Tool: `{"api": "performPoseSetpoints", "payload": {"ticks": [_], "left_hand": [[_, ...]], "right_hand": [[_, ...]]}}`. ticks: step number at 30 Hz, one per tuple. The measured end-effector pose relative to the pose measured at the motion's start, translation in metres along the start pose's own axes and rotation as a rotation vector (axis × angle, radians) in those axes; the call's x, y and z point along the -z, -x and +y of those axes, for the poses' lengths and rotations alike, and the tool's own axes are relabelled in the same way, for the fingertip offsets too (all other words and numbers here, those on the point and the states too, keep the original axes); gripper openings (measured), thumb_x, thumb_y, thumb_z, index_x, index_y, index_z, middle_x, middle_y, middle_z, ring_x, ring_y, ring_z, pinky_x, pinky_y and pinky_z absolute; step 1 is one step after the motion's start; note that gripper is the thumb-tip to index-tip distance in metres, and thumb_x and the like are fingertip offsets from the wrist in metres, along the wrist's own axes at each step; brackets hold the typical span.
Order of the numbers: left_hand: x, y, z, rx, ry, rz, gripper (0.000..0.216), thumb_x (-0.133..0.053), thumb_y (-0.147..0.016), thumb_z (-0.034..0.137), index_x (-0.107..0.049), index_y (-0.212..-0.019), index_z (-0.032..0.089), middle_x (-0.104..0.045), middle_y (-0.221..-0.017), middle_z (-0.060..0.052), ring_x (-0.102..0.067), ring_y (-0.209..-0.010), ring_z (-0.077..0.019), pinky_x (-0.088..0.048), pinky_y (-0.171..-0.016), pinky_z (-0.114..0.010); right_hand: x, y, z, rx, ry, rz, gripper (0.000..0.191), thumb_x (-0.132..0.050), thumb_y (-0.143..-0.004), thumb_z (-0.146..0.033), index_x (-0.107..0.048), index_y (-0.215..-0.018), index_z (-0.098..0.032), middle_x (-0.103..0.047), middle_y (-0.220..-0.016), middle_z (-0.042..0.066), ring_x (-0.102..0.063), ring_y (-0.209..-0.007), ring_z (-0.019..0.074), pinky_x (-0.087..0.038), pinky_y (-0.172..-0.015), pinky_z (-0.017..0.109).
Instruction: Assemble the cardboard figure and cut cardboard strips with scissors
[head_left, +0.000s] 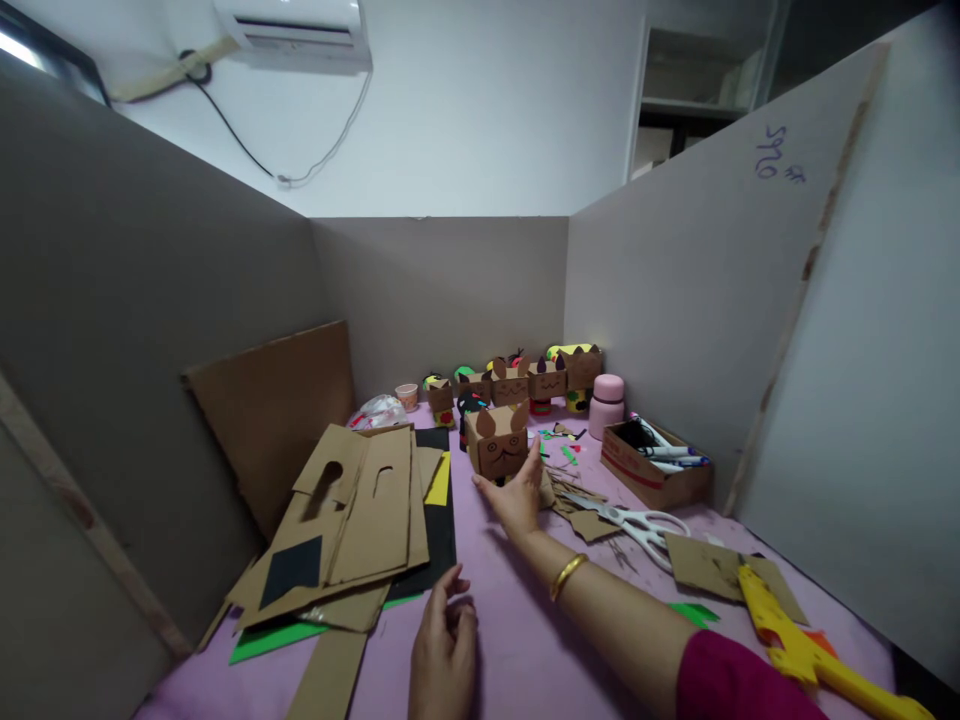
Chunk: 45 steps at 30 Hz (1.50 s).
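Observation:
My right hand (pixel 517 500) reaches forward, its thumb and fingers set around the lower front of a cardboard animal box (pixel 500 440). This small brown box has two rounded ears and a drawn face turned toward me. Its underside is partly hidden by my hand. Low in the view, my left hand (pixel 444 650) holds nothing, with its fingers loosely bent and apart. Behind the box stands a row of similar cardboard animal figures (pixel 511 385), some on coloured bases.
Stacked cardboard sheets (pixel 379 510) lie left. On the right are white-handled scissors (pixel 637 525), cardboard scraps (pixel 592 525), a yellow glue gun (pixel 787 625), a box of markers (pixel 649 480) and a pink bottle (pixel 607 405). Grey partitions (pixel 442 290) enclose the pink table (pixel 517 640).

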<state>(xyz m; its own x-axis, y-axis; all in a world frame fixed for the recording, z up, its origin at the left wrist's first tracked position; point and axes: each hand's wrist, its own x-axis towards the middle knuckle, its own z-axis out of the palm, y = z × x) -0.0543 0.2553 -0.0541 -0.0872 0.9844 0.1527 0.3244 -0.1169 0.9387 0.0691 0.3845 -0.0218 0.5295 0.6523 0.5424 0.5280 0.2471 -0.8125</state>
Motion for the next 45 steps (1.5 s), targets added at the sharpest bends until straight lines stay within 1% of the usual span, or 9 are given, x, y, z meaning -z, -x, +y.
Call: {"api": "performPoseSetpoints", "payload": {"ticks": [16,22,25,28,31,33,36,40,45], "left_hand": [[-0.001,-0.002,-0.008,-0.01,0.026,0.0,0.047,-0.046,-0.075,0.039,-0.048,-0.114,0.012,-0.063,-0.096,-0.012,-0.061,-0.084,-0.0214,-0.044,-0.078,-0.033],[0.001,-0.002,-0.007,-0.017,0.04,0.016,0.044,-0.046,-0.075,0.039,-0.051,-0.11,0.012,-0.065,-0.086,-0.009,-0.061,-0.076,-0.0202,-0.045,-0.072,-0.031],[0.004,-0.002,-0.004,-0.033,0.023,0.023,0.036,-0.045,-0.076,0.038,-0.056,-0.102,0.015,-0.065,-0.081,-0.006,-0.061,-0.072,-0.0202,-0.046,-0.069,-0.031],[0.008,0.0,0.001,-0.052,-0.032,0.065,0.029,-0.042,-0.078,0.037,-0.06,-0.089,0.018,-0.066,-0.082,-0.006,-0.06,-0.077,-0.0216,-0.045,-0.071,-0.033],[0.009,0.002,0.006,-0.085,-0.048,0.118,0.027,-0.044,-0.078,0.038,-0.06,-0.088,0.019,-0.065,-0.08,-0.005,-0.06,-0.076,-0.0211,-0.045,-0.068,-0.032],[0.008,0.002,0.008,-0.08,-0.041,0.096,0.03,-0.045,-0.078,0.04,-0.059,-0.092,0.018,-0.062,-0.067,-0.001,-0.058,-0.063,-0.0185,-0.045,-0.059,-0.03],[0.004,0.002,0.01,-0.055,-0.041,0.043,0.032,-0.046,-0.077,0.044,-0.058,-0.091,0.017,-0.058,-0.061,0.001,-0.055,-0.056,-0.0158,-0.044,-0.052,-0.026],[0.002,0.003,0.012,-0.063,-0.103,0.045,0.029,-0.053,-0.073,0.047,-0.057,-0.071,0.018,-0.055,-0.059,0.002,-0.051,-0.056,-0.0148,-0.041,-0.053,-0.024],[0.004,0.008,0.016,-0.077,-0.168,0.089,0.029,-0.052,-0.073,0.048,-0.056,-0.072,0.02,-0.055,-0.061,0.003,-0.049,-0.057,-0.0143,-0.039,-0.054,-0.024]], "right_hand": [[-0.01,-0.001,-0.012,-0.057,-0.025,-0.001,0.112,-0.076,-0.052,-0.034,-0.011,-0.138,-0.005,-0.034,-0.135,0.027,-0.031,-0.123,0.0393,-0.025,-0.101,0.047],[0.013,-0.001,-0.013,-0.108,-0.109,-0.022,0.105,-0.069,-0.061,-0.043,-0.007,-0.138,-0.005,-0.026,-0.138,0.027,-0.023,-0.128,0.0381,-0.021,-0.103,0.048],[0.04,-0.004,-0.008,-0.127,-0.168,-0.058,0.096,-0.062,-0.068,-0.043,-0.006,-0.138,-0.009,-0.025,-0.137,0.024,-0.03,-0.125,0.0337,-0.026,-0.102,0.047],[0.079,-0.01,-0.005,-0.14,-0.223,-0.137,0.082,-0.055,-0.075,-0.042,-0.01,-0.137,-0.016,-0.036,-0.13,0.02,-0.046,-0.114,0.0274,-0.041,-0.093,0.042],[0.129,-0.012,-0.003,-0.122,-0.239,-0.243,0.061,-0.051,-0.079,-0.039,-0.029,-0.131,-0.018,-0.05,-0.118,0.014,-0.055,-0.104,0.0224,-0.048,-0.084,0.036],[0.164,-0.01,-0.001,-0.088,-0.215,-0.309,0.046,-0.051,-0.079,-0.037,-0.043,-0.121,-0.019,-0.056,-0.113,0.01,-0.057,-0.1,0.0202,-0.049,-0.082,0.032],[0.214,0.003,0.004,-0.048,-0.109,-0.418,0.031,-0.054,-0.078,-0.032,-0.057,-0.106,-0.021,-0.065,-0.097,0.005,-0.061,-0.088,0.0196,-0.05,-0.075,0.03],[0.263,0.034,0.02,-0.033,0.094,-0.498,0.019,-0.054,-0.078,-0.03,-0.066,-0.089,-0.02,-0.069,-0.075,0.004,-0.062,-0.068,0.0204,-0.049,-0.061,0.031],[0.302,0.067,0.042,0.003,0.306,-0.498,0.019,-0.051,-0.079,-0.028,-0.066,-0.089,-0.021,-0.071,-0.086,0.007,-0.064,-0.079,0.0233,-0.05,-0.072,0.035]]}}
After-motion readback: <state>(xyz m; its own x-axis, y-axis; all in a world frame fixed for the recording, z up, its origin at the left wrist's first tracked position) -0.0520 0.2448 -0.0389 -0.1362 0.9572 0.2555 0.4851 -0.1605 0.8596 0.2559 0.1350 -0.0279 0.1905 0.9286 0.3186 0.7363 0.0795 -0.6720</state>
